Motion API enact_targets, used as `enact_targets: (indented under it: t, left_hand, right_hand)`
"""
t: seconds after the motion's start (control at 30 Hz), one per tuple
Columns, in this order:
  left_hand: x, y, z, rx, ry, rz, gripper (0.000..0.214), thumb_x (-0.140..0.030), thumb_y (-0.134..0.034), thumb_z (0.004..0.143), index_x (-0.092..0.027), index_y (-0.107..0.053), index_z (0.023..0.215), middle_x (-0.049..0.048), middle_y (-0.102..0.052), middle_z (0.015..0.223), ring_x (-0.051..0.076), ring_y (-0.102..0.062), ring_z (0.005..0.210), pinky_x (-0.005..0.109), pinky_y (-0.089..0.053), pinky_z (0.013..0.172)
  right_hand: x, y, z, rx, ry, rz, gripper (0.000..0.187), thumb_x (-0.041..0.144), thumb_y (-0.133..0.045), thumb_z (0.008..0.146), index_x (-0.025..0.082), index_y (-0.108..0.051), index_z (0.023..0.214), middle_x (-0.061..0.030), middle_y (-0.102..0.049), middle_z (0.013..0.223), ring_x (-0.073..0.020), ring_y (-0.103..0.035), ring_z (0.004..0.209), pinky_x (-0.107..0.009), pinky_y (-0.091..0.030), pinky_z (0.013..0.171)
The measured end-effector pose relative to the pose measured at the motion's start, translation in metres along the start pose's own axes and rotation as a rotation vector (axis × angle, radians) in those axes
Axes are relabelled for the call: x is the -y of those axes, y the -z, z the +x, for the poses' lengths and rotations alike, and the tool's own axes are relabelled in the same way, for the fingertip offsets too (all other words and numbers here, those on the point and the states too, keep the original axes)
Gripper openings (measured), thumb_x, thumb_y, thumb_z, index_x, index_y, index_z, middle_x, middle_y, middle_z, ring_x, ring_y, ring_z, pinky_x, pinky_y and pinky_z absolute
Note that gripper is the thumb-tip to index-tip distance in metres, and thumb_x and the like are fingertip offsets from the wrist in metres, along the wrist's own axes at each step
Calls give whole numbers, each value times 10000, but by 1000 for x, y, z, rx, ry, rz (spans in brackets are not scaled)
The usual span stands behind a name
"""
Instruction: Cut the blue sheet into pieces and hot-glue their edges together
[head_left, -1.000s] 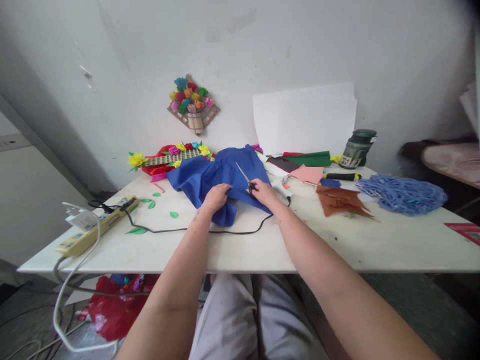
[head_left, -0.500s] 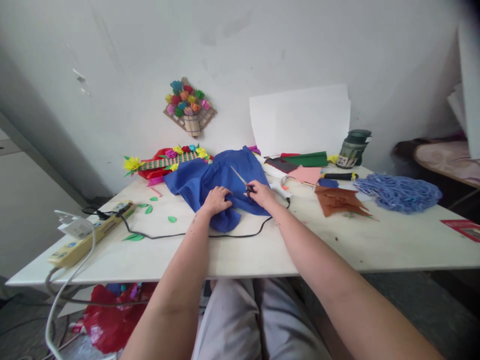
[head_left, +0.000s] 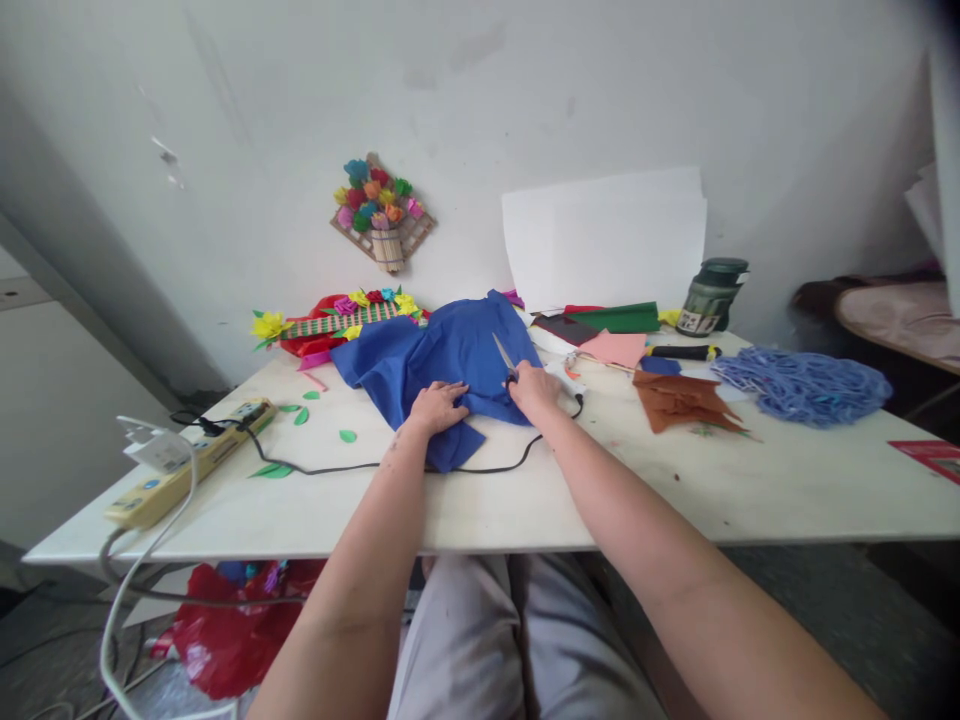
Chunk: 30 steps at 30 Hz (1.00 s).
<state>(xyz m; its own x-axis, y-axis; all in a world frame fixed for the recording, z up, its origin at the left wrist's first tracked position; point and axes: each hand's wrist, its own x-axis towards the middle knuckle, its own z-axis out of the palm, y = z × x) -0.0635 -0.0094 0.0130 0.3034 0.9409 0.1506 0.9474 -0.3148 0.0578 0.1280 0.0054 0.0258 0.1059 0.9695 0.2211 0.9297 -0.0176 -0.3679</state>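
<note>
Blue sheet (head_left: 469, 345), one, left hand (head_left: 438, 407) atop, scissors (head_left: 511, 377), one pair, in right hand (head_left: 535, 390)

I am sitting in what looks like a small handicraft workspace; whether it belongs to a home or a workshop, I can't tell. Paper flowers (head_left: 373, 195) hang on the plain wall (head_left: 600, 80) in the upper middle of the frame. Across the white table (head_left: 637, 490) lie craft supplies: cut green leaves (head_left: 347, 436) at centre left, a crumpled blue sheet (head_left: 480, 340) and scissors (head_left: 504, 352) in the middle, coloured paper (head_left: 622, 318) and a heap of blue string (head_left: 806, 385) on the right. A power strip (head_left: 214, 450) sits toward the left edge.
</note>
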Motion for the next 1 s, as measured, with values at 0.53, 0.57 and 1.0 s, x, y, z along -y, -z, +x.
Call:
enact_targets:
  t: [0.53, 0.57, 1.0]
  left_hand:
    - [-44, -7, 10, -138, -52, 130, 389, -376, -343, 834, -310, -581, 1135, -57, -530, 1260, 226, -438, 1140, 407, -321, 904]
    - [-49, -9, 11, -151, -43, 133, 396, -365, -341, 833, -296, -581, 1141, -45, -537, 1254, 232, -442, 1135, 413, -322, 901]
    - [-51, -2, 0, -92, -83, -18, 663, -481, -494, 716, -186, -407, 1303, 71, -424, 1357, 226, -440, 1191, 460, -144, 1071]
  right_hand:
    - [-13, 3, 12, -45, -150, 158, 336, 397, -552, 757, 234, -572, 1050, -73, -644, 988, -248, -599, 922, -312, -435, 703]
    - [-15, 5, 11, -55, -137, 134, 322, 382, -536, 772, 227, -570, 1053, -81, -645, 979, -245, -599, 918, -313, -432, 706]
    - [-16, 19, 10, -30, 90, 311, 358, 451, -591, 721, 246, -599, 1014, -14, -676, 885, -181, -615, 828, -247, -421, 668]
